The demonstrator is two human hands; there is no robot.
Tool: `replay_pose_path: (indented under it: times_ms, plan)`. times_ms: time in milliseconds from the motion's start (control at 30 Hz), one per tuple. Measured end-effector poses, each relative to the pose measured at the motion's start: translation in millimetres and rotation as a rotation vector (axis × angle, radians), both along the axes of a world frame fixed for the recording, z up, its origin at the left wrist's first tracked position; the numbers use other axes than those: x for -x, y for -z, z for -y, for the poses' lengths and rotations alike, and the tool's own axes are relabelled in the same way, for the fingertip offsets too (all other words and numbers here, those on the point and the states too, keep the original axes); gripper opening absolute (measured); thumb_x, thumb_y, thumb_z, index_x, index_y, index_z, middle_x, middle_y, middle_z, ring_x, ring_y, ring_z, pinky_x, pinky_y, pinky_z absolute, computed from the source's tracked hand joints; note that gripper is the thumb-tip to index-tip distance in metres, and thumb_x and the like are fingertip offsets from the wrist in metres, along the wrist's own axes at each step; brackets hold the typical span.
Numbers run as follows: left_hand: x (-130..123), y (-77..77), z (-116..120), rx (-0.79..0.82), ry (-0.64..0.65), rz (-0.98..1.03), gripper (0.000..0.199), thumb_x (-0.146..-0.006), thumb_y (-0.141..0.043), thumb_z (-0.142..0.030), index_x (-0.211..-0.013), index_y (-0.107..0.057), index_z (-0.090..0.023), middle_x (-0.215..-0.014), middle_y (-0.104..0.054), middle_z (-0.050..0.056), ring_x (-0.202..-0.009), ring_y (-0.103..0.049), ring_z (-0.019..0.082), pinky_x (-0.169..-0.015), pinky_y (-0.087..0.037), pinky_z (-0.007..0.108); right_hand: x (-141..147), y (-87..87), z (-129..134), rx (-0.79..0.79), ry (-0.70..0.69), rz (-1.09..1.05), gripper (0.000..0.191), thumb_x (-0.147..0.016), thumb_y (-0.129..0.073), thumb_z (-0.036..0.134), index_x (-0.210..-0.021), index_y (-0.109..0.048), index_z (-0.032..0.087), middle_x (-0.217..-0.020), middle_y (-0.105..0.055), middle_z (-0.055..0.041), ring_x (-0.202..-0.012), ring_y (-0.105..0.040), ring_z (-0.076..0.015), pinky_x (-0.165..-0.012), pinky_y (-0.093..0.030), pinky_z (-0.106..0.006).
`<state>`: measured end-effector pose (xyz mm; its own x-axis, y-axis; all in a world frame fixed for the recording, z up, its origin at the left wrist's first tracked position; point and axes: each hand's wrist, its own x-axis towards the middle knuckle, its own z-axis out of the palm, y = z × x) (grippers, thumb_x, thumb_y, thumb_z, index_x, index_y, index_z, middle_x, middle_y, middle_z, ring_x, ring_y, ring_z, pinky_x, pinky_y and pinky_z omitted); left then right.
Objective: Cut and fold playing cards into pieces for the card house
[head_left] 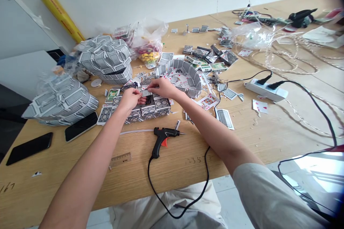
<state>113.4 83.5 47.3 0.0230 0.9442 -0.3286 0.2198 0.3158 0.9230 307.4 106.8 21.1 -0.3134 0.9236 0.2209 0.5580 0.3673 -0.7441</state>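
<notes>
Head view, left hand (130,99) and right hand (162,87) together, clamped on a playing card (146,93)

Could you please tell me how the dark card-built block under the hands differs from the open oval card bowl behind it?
The dark playing-card block is low and sits under the left hand and right hand; the grey oval playing-card bowl is taller, hollow and untouched. Both are built from playing cards.
</notes>
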Motion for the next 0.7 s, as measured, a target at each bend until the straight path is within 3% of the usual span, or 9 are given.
replay_pose_path:
  times_ms: [267, 700]
  plan:
    - [0.6, 2.7, -1.2, -0.015, -0.005, 0.011, 0.027, -0.095, -0.065, 0.003, -0.082, -0.054, -0.018, -0.065, -0.072, 0.003, -0.056, -0.072, 0.015, -0.063, -0.061, 0.024, 0.8, -0.6, 0.7, -0.005, 0.006, 0.0, 0.011, -0.094, -0.072, 0.02, -0.094, -0.083, 0.016, -0.096, -0.083, -0.0071, -0.088, -0.072, -0.0203, -0.082, -0.049, -0.033]
    - [-0.4, 5.0, -3.4, -0.004, -0.015, 0.031, 0.028, -0.096, -0.064, 0.004, -0.082, -0.053, -0.017, -0.065, -0.07, 0.002, -0.057, -0.073, 0.015, -0.063, -0.062, 0.026, 2.0, -1.1, 1.8, -0.01, 0.015, 0.003, 0.011, -0.094, -0.072, 0.019, -0.095, -0.083, 0.015, -0.096, -0.083, -0.0076, -0.088, -0.072, -0.0192, -0.082, -0.049, -0.032]
